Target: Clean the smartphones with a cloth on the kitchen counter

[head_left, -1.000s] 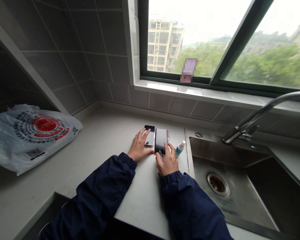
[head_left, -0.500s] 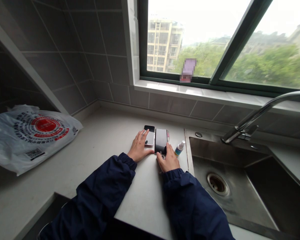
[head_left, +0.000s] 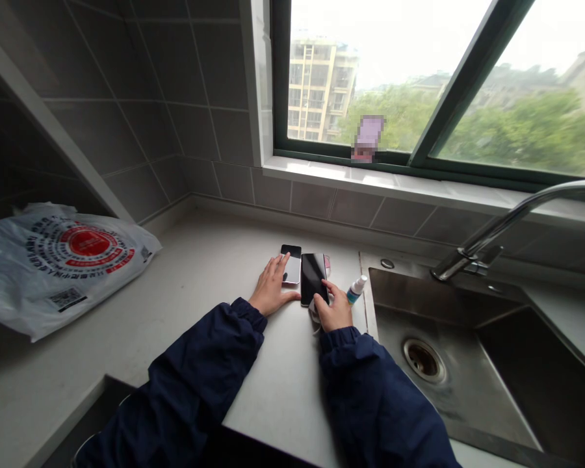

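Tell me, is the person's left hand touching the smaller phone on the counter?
Touching. The head view shows the left hand lying flat with fingertips on the smaller phone; the right hand grips the black phone.

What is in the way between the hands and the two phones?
Nothing visible. The right hand holds the black phone at its near end, and the left hand rests on the smaller phone. The spray bottle lies beside the right hand, not between.
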`<control>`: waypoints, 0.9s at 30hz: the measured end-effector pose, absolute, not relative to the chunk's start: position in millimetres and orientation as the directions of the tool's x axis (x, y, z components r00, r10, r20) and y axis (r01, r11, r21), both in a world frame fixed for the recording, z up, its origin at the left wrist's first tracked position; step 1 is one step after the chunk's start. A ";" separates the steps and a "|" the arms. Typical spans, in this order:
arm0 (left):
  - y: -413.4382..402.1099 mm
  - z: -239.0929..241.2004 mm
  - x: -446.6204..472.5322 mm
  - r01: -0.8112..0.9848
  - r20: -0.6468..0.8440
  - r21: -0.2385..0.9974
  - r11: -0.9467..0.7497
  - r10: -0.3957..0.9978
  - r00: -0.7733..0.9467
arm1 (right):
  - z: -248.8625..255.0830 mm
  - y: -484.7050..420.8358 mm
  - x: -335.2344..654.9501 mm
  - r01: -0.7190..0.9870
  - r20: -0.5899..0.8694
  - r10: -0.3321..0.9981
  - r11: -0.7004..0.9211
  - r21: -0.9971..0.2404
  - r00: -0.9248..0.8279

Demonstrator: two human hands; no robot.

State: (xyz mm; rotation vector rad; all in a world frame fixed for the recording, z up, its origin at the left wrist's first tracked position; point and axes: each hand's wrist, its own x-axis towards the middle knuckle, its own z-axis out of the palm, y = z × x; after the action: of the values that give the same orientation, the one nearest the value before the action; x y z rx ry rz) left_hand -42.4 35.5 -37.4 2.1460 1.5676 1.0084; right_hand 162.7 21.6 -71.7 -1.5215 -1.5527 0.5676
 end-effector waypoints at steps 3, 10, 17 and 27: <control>35.5 -38.0 -42.3 0.713 0.351 0.607 -0.352 0.923 0.157 | -69.5 18.9 160.5 0.536 0.280 0.957 0.195 -0.821 0.080; 35.3 -38.1 -42.2 0.708 0.348 0.616 -0.345 0.926 0.148 | -64.6 15.1 156.8 0.459 0.315 0.947 0.250 -0.853 0.070; 34.4 -35.4 -41.0 0.701 0.393 0.596 -0.392 0.903 0.171 | -66.1 15.1 154.4 0.336 0.307 0.938 0.240 -0.911 0.162; 30.8 -22.5 -31.2 0.295 0.374 0.888 -0.353 0.927 -0.016 | -38.2 -4.6 137.4 0.156 0.316 0.917 0.285 -0.946 0.244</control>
State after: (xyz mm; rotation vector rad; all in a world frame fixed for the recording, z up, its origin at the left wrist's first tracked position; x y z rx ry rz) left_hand -31.2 30.8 -22.5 1.6802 1.2804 1.3917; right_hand 137.4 -4.6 -38.2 -1.1763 -1.2223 0.7301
